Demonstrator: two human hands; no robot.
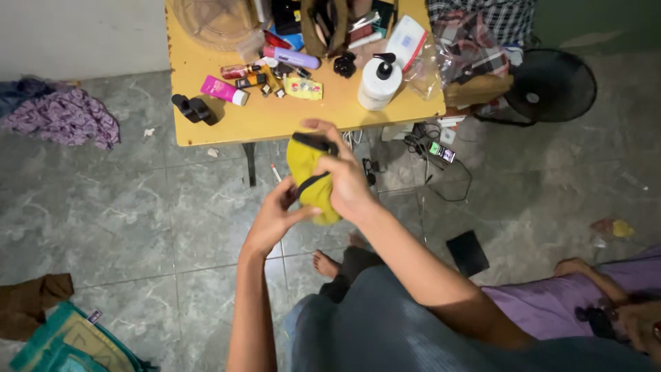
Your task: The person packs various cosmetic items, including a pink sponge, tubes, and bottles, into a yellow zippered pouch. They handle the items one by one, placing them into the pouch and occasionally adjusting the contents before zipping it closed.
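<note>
Both my hands hold a small yellow pouch with black trim in front of me, just below the near edge of a yellow table. My right hand wraps over its right side from above, fingers curled across the black strip. My left hand pinches the pouch's lower end from the left. The pouch hangs over the grey tiled floor, not touching the table.
The table carries a white pump bottle, a pink tube, a purple tube, small bottles and black items. A black fan stands at right. Cloth heaps lie left. Another person's arm rests at lower right. Cables and a black rectangle are on the floor.
</note>
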